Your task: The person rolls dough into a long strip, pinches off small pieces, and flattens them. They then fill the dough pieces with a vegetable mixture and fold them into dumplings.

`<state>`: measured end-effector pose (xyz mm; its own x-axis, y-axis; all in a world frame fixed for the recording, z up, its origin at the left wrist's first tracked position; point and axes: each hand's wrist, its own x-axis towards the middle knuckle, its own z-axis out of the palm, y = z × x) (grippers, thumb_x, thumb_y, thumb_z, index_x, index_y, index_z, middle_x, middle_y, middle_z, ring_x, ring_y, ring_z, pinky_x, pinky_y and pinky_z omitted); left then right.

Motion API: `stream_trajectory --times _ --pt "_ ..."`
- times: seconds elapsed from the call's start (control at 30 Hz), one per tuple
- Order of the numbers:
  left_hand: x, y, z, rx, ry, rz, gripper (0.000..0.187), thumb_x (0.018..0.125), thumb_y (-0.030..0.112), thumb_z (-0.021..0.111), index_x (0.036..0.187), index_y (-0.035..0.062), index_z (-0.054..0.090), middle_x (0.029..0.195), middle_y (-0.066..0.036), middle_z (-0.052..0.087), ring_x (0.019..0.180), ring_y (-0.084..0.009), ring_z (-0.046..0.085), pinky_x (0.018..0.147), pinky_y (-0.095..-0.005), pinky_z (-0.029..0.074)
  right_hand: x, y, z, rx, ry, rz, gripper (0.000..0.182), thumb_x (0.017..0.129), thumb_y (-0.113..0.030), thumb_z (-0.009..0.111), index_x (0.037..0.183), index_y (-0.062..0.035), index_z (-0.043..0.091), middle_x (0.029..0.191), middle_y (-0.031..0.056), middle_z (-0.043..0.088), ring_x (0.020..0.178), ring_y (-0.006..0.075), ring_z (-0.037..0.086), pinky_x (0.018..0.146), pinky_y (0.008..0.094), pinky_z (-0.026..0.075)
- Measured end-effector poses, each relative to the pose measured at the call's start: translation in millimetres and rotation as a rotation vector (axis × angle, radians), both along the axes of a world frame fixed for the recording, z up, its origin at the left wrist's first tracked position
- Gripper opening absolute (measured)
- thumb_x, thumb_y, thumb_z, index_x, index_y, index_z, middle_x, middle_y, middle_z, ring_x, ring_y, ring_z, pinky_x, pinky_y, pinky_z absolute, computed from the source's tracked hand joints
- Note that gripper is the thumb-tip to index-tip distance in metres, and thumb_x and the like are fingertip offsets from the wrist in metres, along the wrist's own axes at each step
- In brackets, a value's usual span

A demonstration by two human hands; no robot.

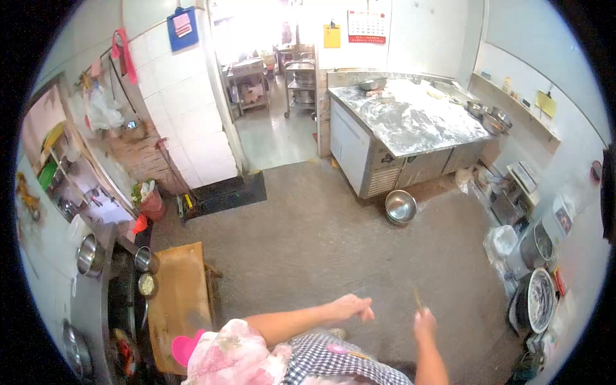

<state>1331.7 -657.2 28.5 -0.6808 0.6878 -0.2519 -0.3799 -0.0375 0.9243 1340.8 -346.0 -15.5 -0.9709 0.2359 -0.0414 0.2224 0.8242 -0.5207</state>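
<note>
My left hand (353,308) reaches across in front of my body over the floor, its fingers curled in; what is inside them, if anything, is hidden. To its right, my right hand (424,323) is closed around a thin brown stick (418,298) that points up and away from me. A gap of floor separates the two hands. Below them hangs a black-and-white checked apron (314,359), and a pink-and-purple handled item (343,350) lies against it. A bright pink flat object (186,348) shows beside my flowered sleeve (224,353).
A wooden table (178,301) stands at left beside a dark stove area with metal pots. Ahead, a metal bowl (401,206) rests on the floor before a floury counter (423,122). Tubs and a large basin (540,300) line the right wall. A doorway (273,135) opens at the back.
</note>
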Motion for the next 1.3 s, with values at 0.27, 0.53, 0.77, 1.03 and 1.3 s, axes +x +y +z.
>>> stream_trajectory --times 0.27,0.53,0.77,1.03,1.3 --pt "-198.0 93.5 -24.7 -0.425 0.764 0.149 0.023 0.084 0.017 0.061 0.101 0.0036 0.053 0.122 -0.014 0.045 0.116 -0.0251 0.043 0.096 -0.0353 0.037 6.4 227.4 -130.4 -0.163 -0.265 -0.774 0.021 0.082 -0.015 0.057 0.086 0.0053 0.059 0.076 0.0186 0.060 0.070 0.0345 0.058 0.062 0.0444 0.043" --pt "-341.9 191.0 -53.0 -0.656 0.366 0.539 0.061 0.079 0.020 0.064 0.132 0.0038 0.039 0.131 -0.018 0.046 0.124 -0.0295 0.042 0.104 -0.0368 0.034 -208.5 340.4 -144.2 -0.237 -0.439 -0.671 0.022 0.085 -0.015 0.056 0.090 0.0062 0.059 0.081 0.0166 0.061 0.074 0.0298 0.058 0.065 0.0415 0.044" --pt "-486.7 265.7 -27.7 -0.645 0.427 0.752 0.053 0.082 0.021 0.063 0.128 0.0030 0.044 0.127 -0.017 0.050 0.118 -0.0296 0.048 0.101 -0.0386 0.037 -497.3 401.0 -71.2 -0.339 -0.311 -0.326 0.020 0.086 -0.014 0.058 0.086 0.0054 0.057 0.082 0.0135 0.058 0.074 0.0241 0.056 0.065 0.0381 0.044" --pt "-703.2 299.1 -44.2 -1.018 0.726 0.952 0.050 0.083 0.023 0.060 0.126 -0.0009 0.046 0.125 -0.020 0.051 0.117 -0.0355 0.046 0.100 -0.0430 0.035 -681.9 442.7 -56.2 -0.195 -0.039 -0.109 0.016 0.083 -0.013 0.056 0.091 0.0010 0.058 0.082 0.0218 0.061 0.077 0.0379 0.060 0.066 0.0430 0.045" --pt "-952.7 359.5 -54.9 -1.408 0.805 0.905 0.066 0.088 0.035 0.052 0.132 -0.0101 0.034 0.137 -0.031 0.034 0.131 -0.0425 0.028 0.108 -0.0485 0.020 -632.8 598.6 -85.0 -0.190 -0.439 -0.621 0.009 0.081 -0.005 0.054 0.088 -0.0002 0.057 0.073 0.0126 0.059 0.064 0.0247 0.060 0.056 0.0390 0.048"
